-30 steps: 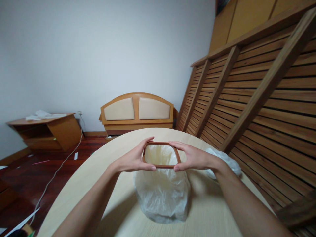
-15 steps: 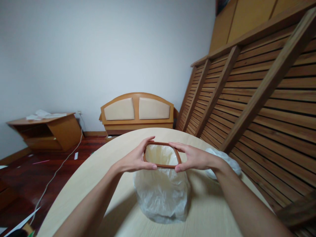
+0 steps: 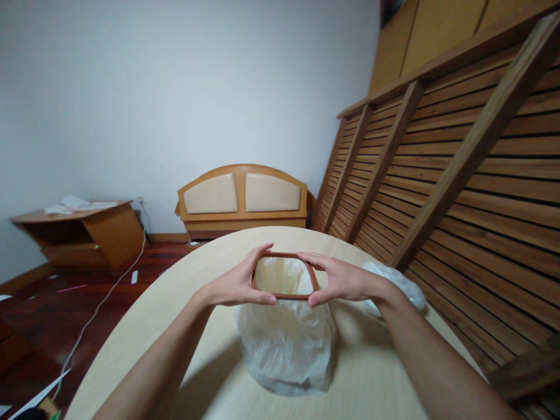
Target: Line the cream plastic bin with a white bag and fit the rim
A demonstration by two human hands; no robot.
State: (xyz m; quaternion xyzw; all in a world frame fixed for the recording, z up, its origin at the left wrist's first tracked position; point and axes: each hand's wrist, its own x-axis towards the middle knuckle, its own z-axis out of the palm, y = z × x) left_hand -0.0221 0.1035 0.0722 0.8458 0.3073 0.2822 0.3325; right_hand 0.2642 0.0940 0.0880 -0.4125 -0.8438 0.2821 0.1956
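Note:
A brown rounded-rectangular rim (image 3: 284, 296) rings the mouth of a bin lined with a whitish, translucent plastic bag (image 3: 286, 350). The bag's skirt hangs over the outside and hides the bin's walls. My left hand (image 3: 240, 280) grips the rim's left end, thumb along the near edge and fingers at the far side. At the right end my right hand (image 3: 336, 279) grips the same rim, thumb at the near corner and fingers on the far edge. Inside the rim the bag lining shows, lit yellowish.
The round, pale wood table (image 3: 210, 373) carries a crumpled white plastic bag (image 3: 394, 286) behind my right forearm. Slatted wood panels (image 3: 437, 192) lean along the right. Beyond the table stand a headboard (image 3: 242, 219) and, at left, a low cabinet (image 3: 100, 233); a cable (image 3: 102, 306) crosses the floor.
Both hands keep their hold on the rim, which appears very slightly further left and lower. Otherwise the scene looks the same.

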